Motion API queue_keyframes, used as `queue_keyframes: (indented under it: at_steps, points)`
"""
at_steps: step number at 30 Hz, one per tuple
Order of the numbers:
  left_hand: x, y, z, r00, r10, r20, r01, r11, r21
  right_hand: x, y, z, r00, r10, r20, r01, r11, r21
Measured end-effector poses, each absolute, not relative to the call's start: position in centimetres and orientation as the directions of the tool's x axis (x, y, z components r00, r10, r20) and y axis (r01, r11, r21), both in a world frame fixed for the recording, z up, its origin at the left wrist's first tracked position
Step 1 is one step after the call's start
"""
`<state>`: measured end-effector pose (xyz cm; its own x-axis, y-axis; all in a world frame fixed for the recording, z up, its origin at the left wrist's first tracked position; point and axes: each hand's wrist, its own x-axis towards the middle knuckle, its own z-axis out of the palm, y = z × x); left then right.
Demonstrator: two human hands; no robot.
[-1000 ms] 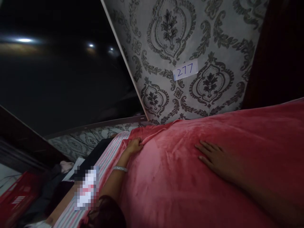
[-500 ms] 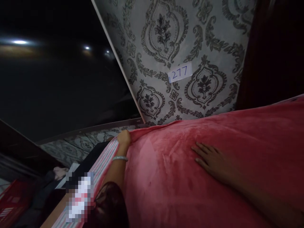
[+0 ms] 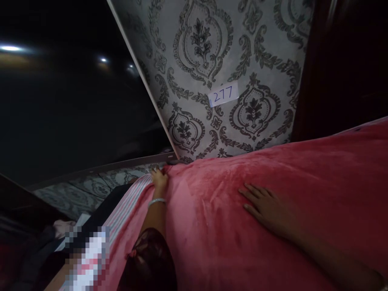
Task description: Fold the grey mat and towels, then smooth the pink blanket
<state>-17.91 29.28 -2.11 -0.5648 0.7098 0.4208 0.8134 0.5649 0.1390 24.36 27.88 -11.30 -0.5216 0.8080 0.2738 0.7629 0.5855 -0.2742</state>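
A soft pink blanket (image 3: pixel 273 194) covers the bed and fills the lower right. The left hand (image 3: pixel 159 180) pinches the blanket at its far left edge, by the wall corner. The right hand (image 3: pixel 266 206) lies flat on top, fingers spread wide. A striped sheet (image 3: pixel 127 206) shows past the left edge. A white label (image 3: pixel 223 95) on the wall (image 3: pixel 257 52) reads "277".

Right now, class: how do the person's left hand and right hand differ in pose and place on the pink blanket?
The left hand curls at the pink blanket edge near the wall; the right hand lies flat, fingers spread, mid-blanket. The left wrist bears a bracelet; the right shows none. Both touch the blanket.
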Motion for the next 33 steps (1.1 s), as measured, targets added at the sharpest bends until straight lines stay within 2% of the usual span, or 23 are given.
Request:
queue_keyframes:
  at_steps: [3, 6, 8, 10, 12, 13, 14, 17, 19, 23, 26, 30, 33]
  points:
    - [-16.4, 28.9, -3.2, -0.477, 0.776, 0.412, 0.868, 0.491, 0.08, 24.4, 27.9, -11.2, -0.531, 0.808, 0.254, 0.762, 0.587, -0.274]
    - [-15.5, 28.7, -4.2, -0.352, 0.875, 0.331, 0.932, 0.362, 0.036, 24.5, 28.1, -11.4, -0.535, 0.803, 0.265, 0.755, 0.594, -0.276]
    - [-16.0, 28.1, -4.4, -0.359, 0.879, 0.313, 0.929, 0.369, 0.029, 24.5, 28.2, -11.7, -0.529, 0.801, 0.282, 0.756, 0.595, -0.272]
    - [-17.3, 27.1, -4.3, -0.487, 0.789, 0.376, 0.86, 0.508, 0.048, 24.6, 28.3, -11.9, -0.528, 0.797, 0.295, 0.757, 0.598, -0.264]
    - [-18.8, 26.0, -4.0, -0.647, 0.612, 0.454, 0.721, 0.686, 0.102, 24.6, 28.3, -12.0, -0.537, 0.791, 0.293, 0.751, 0.606, -0.26]
    - [-19.4, 25.6, -3.8, -0.691, 0.561, 0.456, 0.671, 0.733, 0.115, 24.6, 28.3, -12.0, -0.54, 0.79, 0.289, 0.75, 0.608, -0.26]
    - [-19.9, 25.3, -3.7, -0.704, 0.564, 0.431, 0.661, 0.743, 0.107, 24.5, 28.3, -11.9, -0.54, 0.792, 0.285, 0.751, 0.606, -0.261]
    - [-20.1, 25.4, -3.8, -0.575, 0.775, 0.262, 0.806, 0.591, 0.018, 24.5, 28.2, -11.8, -0.534, 0.801, 0.27, 0.758, 0.595, -0.265]
    - [-19.8, 25.8, -4.3, -0.502, 0.847, 0.174, 0.859, 0.512, -0.012, 24.6, 28.2, -11.7, -0.532, 0.801, 0.275, 0.757, 0.595, -0.269]
    - [-19.8, 26.1, -5.0, -0.584, 0.809, 0.071, 0.81, 0.586, -0.013, 24.7, 28.1, -11.6, -0.536, 0.798, 0.277, 0.75, 0.6, -0.278]
    - [-20.5, 25.7, -4.0, -0.607, 0.794, 0.029, 0.794, 0.608, 0.001, 24.6, 28.1, -11.5, -0.54, 0.801, 0.26, 0.75, 0.598, -0.284]
    - [-20.1, 25.1, -1.5, -0.566, 0.824, -0.026, 0.824, 0.566, 0.007, 24.2, 27.9, -11.0, -0.538, 0.803, 0.258, 0.744, 0.595, -0.303]
    - [-17.2, 24.6, -1.5, -0.451, 0.892, 0.029, 0.893, 0.451, -0.003, 24.0, 27.5, -9.9, -0.536, 0.806, 0.252, 0.735, 0.592, -0.33]
